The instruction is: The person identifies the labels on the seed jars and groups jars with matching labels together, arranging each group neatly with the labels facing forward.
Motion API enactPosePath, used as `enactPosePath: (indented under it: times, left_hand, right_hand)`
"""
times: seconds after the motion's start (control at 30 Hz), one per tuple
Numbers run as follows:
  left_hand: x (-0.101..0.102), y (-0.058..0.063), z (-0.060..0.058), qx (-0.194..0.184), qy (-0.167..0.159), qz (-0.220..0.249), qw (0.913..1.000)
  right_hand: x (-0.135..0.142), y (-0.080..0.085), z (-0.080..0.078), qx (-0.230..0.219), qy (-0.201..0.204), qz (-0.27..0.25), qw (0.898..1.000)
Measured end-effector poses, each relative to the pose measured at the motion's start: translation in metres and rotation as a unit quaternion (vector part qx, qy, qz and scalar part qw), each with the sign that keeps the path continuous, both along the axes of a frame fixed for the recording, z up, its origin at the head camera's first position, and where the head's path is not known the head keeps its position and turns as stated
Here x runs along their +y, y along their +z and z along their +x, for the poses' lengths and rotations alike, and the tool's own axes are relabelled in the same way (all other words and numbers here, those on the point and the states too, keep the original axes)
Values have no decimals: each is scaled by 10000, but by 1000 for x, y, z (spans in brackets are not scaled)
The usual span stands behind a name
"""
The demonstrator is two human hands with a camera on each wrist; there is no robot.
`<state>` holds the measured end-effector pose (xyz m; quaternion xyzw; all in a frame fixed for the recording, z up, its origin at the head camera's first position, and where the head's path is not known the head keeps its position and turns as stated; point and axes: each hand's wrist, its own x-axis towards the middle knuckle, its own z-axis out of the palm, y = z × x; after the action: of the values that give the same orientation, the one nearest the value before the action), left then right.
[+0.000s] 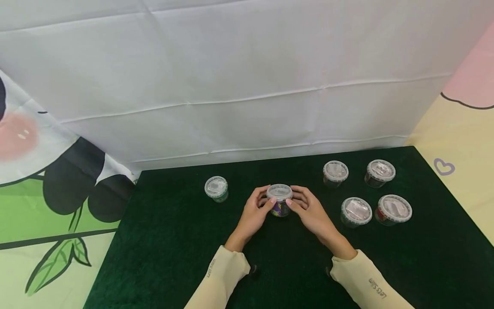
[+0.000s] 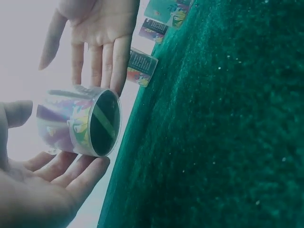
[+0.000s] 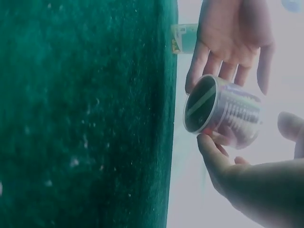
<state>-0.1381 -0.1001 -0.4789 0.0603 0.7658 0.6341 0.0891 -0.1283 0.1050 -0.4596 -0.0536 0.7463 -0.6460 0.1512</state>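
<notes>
Between both hands is a small round plastic tub (image 1: 280,208) with a clear lid and a purple and yellow label. My left hand (image 1: 252,216) holds its left side, and my right hand (image 1: 316,216) holds the right side, thumbs toward the front. In the left wrist view, the tub (image 2: 71,121) shows its dark round base, raised off the green cloth. The left hand's fingers (image 2: 85,175) lie along its side there. From the right wrist, the tub (image 3: 232,116) shows fine print on its label, with the right hand's fingers (image 3: 211,147) against it.
A lidded tub with green contents (image 1: 217,189) stands to the left. Several more tubs stand at the right, among them one at the back (image 1: 335,173) and one with red contents (image 1: 393,210). The dark green cloth (image 1: 173,249) meets a white curtain (image 1: 239,86) behind.
</notes>
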Motion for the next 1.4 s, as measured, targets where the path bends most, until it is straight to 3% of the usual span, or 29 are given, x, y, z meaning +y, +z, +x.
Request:
enactPosePath:
  times: [0.2, 0.47, 0.63, 0.87, 1.17, 1.4]
  left_hand:
    - [4, 1, 6, 27, 262, -202, 9995]
    - [8, 3, 14, 52, 374, -397, 9985]
    - [8, 5, 15, 70, 311, -449, 9985]
    - [1, 5, 11, -262, 259, -168, 9992]
    - [-8, 0, 13, -574, -414, 90, 9975]
    - [-5, 0, 17, -578, -46, 134, 9982]
  right_hand:
    - [-6, -1, 3, 55, -103, 99, 9999]
    - [-10, -7, 5, 130, -131, 198, 9996]
    - [-7, -7, 4, 71, -45, 102, 9999]
    - [2, -5, -2, -241, 373, -327, 9985]
    - [7, -7, -1, -443, 834, -603, 9937]
    - [2, -6, 3, -423, 738, -556, 9948]
